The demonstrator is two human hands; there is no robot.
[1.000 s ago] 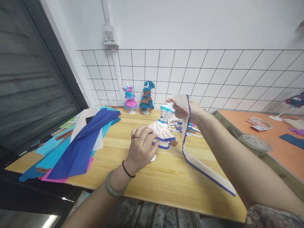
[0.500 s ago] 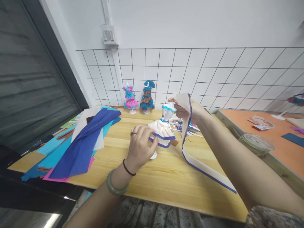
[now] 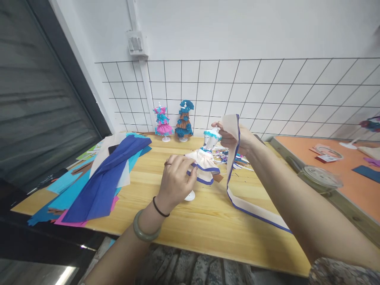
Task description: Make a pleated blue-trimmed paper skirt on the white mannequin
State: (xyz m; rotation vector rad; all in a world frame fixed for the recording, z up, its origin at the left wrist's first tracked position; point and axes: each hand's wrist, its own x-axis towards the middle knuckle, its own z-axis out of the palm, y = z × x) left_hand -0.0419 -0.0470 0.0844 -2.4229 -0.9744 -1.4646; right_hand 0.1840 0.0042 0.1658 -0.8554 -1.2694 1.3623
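A miniature dress form [image 3: 211,139] leans over the table, tilted, dressed in a white bodice with turquoise trim and a cream skirt [image 3: 204,159] edged in blue. My right hand [image 3: 230,138] is closed around its top. A long cream paper strip [image 3: 233,128] with a blue edge hangs from that same hand and trails onto the table behind my right forearm. With bent fingers, my left hand [image 3: 177,176] pinches the left side of the skirt's hem. The form's white round base [image 3: 190,196] shows just beside my left thumb; my hand hides the stand's pole.
Blue, turquoise and cream paper sheets [image 3: 103,182] pile up at the left. Two dressed forms, one pink [image 3: 164,128] and one teal-brown [image 3: 184,124], stand by the wall. Paper scraps [image 3: 243,161] lie behind the form. A ribbon spool [image 3: 322,177] sits at the right by an orange surface [image 3: 297,152].
The dress form tilts slightly more, its base shifting a little left and toward me. The strip's top has risen slightly, and its trailing end has slipped behind my right forearm.
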